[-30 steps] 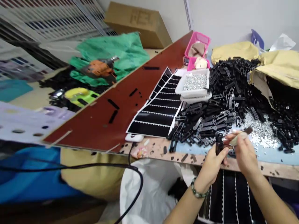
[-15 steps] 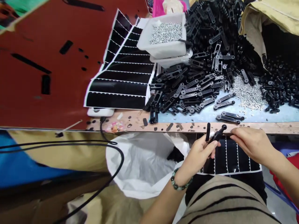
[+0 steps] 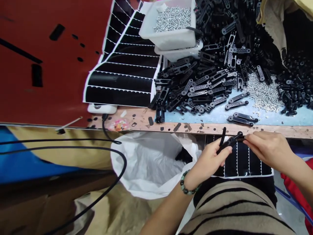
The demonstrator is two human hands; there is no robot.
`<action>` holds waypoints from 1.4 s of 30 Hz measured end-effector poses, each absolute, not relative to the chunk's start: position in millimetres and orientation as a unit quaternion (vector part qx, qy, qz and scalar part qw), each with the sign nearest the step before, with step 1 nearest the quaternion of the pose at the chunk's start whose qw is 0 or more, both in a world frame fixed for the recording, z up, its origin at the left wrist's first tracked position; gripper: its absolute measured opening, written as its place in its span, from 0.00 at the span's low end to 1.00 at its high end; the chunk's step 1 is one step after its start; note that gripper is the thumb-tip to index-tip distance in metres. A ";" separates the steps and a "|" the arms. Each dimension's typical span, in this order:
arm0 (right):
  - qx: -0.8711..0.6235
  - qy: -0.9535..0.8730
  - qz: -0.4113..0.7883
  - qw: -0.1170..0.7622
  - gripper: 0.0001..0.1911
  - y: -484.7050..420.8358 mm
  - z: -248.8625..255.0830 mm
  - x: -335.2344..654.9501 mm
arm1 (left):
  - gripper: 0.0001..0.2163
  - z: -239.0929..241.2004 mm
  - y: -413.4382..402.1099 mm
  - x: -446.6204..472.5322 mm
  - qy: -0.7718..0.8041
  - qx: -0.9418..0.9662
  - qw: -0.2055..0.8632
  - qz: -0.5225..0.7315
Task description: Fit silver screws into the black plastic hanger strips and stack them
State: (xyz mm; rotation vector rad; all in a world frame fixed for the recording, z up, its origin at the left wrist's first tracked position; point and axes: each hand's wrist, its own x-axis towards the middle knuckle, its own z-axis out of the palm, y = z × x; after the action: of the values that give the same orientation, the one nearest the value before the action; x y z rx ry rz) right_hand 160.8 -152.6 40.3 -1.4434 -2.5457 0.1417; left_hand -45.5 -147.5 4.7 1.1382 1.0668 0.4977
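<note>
While left hand point(image 3: 210, 158) grips one black part point(image 3: 231, 141), right hand point(image 3: 270, 147) pinched, contents unclear; two white tubs point(image 3: 174, 40).

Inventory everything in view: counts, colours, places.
Slim plastic part: one, black, held beside wooden bench
Long plastic parts: many, black, heaped on bench
Small metal pieces: many, silver, bench right
Stacked plastic tubs: two, white, upper middle
Scalloped strips: many, black, left of tubs, also below bench
Flat board: one, dark red, far left
Crumpled plastic bag: one, white, below bench
Looped cable: count unclear, black, lower left
Fabric sack: at least one, yellow-beige, top right
Left hand: one, holding slim plastic part
Right hand: one, by that part's tip
</note>
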 end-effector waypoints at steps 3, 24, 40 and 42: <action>-0.479 -0.870 0.086 0.078 0.19 -149.4 43.2 165.2 | 0.10 2.4 -147.0 -48.5 0.450 0.544 0.680 0.198; -0.342 -0.915 -0.048 0.208 0.07 -124.3 21.5 157.6 | 0.17 -13.4 -139.6 -46.4 0.400 0.218 0.839 0.297; -0.447 -0.871 -0.169 0.113 0.15 160.5 105.7 4.3 | 0.24 -61.6 -132.7 -105.0 0.368 0.211 0.806 0.412; -0.440 -0.882 -0.144 0.089 0.13 172.7 104.5 -13.4 | 0.23 -58.9 -130.4 -110.1 0.367 0.219 0.804 0.413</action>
State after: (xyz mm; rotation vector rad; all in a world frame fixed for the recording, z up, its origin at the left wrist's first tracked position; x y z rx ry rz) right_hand -13.4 172.7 104.5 -1.3085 -2.6240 -0.4281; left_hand -110.1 -130.4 -58.9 0.4701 0.7862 0.8844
